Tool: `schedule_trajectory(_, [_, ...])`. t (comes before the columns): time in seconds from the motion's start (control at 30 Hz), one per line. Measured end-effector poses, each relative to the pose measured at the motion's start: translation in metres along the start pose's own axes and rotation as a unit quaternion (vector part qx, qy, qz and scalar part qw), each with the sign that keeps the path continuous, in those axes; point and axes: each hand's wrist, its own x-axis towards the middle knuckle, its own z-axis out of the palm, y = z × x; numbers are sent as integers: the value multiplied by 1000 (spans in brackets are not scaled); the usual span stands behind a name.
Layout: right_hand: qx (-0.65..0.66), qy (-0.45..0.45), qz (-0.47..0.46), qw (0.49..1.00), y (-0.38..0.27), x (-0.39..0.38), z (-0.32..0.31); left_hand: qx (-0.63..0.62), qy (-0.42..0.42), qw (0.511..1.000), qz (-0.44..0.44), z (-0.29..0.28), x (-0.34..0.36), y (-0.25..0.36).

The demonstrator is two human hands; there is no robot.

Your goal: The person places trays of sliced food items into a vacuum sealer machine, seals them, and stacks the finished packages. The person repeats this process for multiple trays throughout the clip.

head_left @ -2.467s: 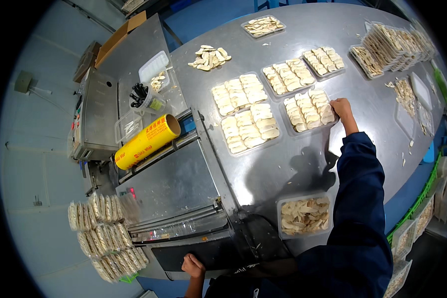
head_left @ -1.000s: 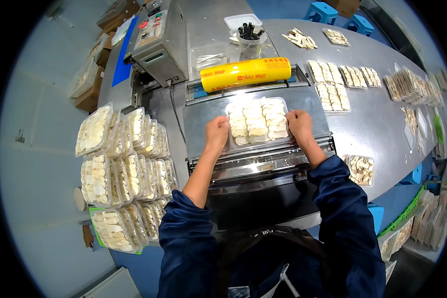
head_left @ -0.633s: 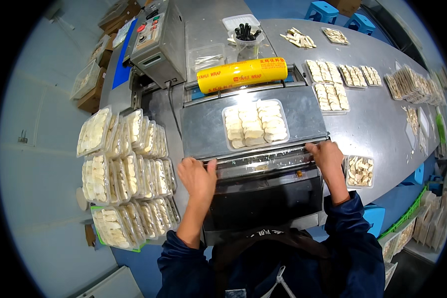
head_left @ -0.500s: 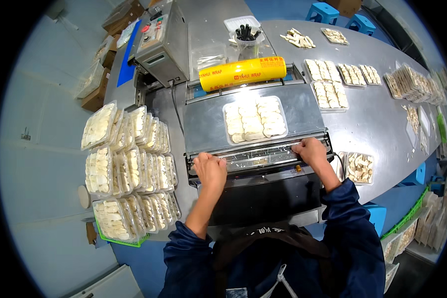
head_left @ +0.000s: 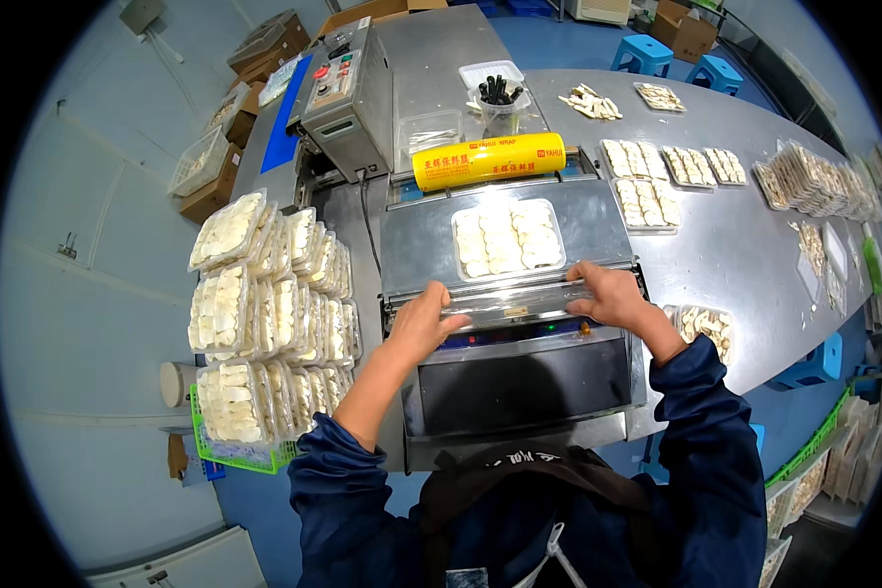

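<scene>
Clear film (head_left: 514,297) is pinched at its ends by the left hand (head_left: 421,318) and the right hand (head_left: 617,297), along the front of the wrapping machine (head_left: 412,235); probably light, limp and clingy, it is best taken by both corners.

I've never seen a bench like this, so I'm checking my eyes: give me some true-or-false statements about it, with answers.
1. The yellow roll lies beyond the tray of pale slices. True.
2. Both hands grip that tray. False: the left hand and right hand are at the shiny strip in front of it.
3. The stacked trays stand left of both hands. True.
4. The stools are red. False: the stools are blue.
5. The tub of black-handled items stands beyond the yellow roll. True.
</scene>
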Motion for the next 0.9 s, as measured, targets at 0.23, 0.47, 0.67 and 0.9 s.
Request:
schedule_trajectory(0.23, [-167, 299, 94, 935, 32, -52, 23, 266, 196, 943, -25, 12, -65, -8])
schedule_trajectory(0.47, [386, 383, 185, 819, -1, -61, -32, 124, 327, 936, -24, -37, -79, -1])
schedule_trajectory(0.67, [620, 301, 37, 723, 44, 120, -43, -585, 254, 765, -88, -65, 112, -9])
schedule_trajectory(0.9, [106, 202, -120, 966, 96, 149, 61, -44, 87, 994, 43, 59, 147, -97])
